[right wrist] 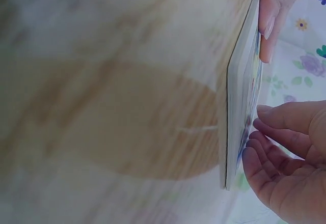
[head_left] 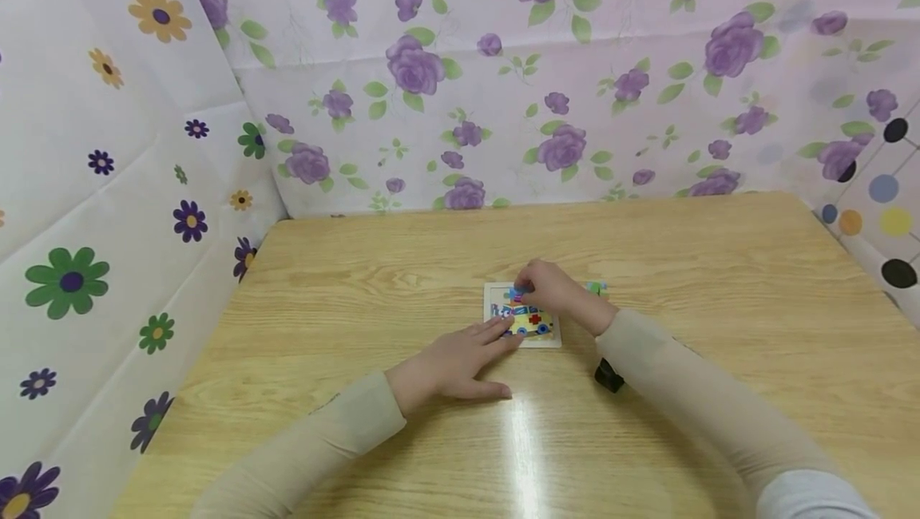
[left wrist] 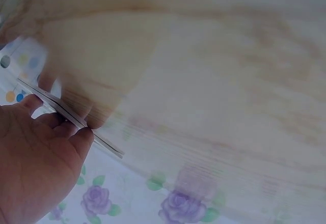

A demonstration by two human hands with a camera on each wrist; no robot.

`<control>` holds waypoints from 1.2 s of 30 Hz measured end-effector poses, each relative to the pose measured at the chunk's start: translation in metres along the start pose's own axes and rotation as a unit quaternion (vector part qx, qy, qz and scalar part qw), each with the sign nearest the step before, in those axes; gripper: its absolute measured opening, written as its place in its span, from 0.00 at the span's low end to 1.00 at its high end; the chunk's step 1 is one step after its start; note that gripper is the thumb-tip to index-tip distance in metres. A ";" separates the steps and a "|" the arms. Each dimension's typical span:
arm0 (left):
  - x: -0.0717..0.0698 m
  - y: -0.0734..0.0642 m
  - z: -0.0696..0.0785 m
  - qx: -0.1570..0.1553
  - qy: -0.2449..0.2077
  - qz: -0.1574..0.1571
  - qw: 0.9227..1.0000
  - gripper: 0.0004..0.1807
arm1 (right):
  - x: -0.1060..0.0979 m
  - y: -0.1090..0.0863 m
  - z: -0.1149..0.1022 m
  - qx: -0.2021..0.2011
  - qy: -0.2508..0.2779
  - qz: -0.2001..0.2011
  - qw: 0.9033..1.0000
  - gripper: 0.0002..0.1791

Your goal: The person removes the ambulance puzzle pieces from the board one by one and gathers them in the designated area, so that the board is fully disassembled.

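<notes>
A small jigsaw puzzle [head_left: 547, 339] in a white frame lies on the table, its picture a yellow vehicle with a red cross. My left hand [head_left: 460, 361] rests on its lower left part, fingers stretched out and thumb apart on the tabletop. Over the puzzle's top edge, my right hand [head_left: 552, 289] has its fingers curled and pinches a bluish puzzle piece [head_left: 522, 287], mostly covered by the fingertips. The right wrist view shows the right thumb and fingers [right wrist: 282, 119] close against the puzzle's face. Another puzzle piece [head_left: 596, 287], green and blue, lies right of the frame, partly behind the right wrist.
The wooden table [head_left: 345, 287] is bordered by a flowered cloth [head_left: 460, 88] at the back and another cloth [head_left: 144, 184] on the left. A small black object [head_left: 609, 375] shows by the right sleeve [head_left: 690, 391].
</notes>
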State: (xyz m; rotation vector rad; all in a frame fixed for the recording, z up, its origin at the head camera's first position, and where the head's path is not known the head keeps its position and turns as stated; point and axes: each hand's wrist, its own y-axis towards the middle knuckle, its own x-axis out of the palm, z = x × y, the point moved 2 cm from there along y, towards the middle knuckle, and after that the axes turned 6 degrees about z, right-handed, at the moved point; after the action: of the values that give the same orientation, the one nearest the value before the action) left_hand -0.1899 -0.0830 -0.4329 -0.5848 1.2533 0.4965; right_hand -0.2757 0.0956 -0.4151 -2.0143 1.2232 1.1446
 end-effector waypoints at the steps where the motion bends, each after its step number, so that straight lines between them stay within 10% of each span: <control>1: 0.000 0.000 0.000 0.000 0.000 0.000 1.000 0.43 | 0.000 0.000 0.000 -0.002 -0.001 0.000 1.000 0.11; 17: -0.003 0.001 0.001 -0.009 -0.015 -0.005 1.000 0.43 | 0.001 0.006 -0.004 -0.036 -0.027 0.003 0.999 0.08; 36: -0.003 0.002 0.001 -0.006 -0.012 -0.007 1.000 0.43 | 0.001 0.007 -0.001 0.022 0.039 -0.008 0.999 0.15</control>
State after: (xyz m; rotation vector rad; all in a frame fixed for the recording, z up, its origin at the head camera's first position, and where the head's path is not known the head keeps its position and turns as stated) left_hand -0.1909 -0.0807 -0.4303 -0.5966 1.2237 0.4974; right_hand -0.2812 0.0911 -0.4159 -2.0493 1.2572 1.0326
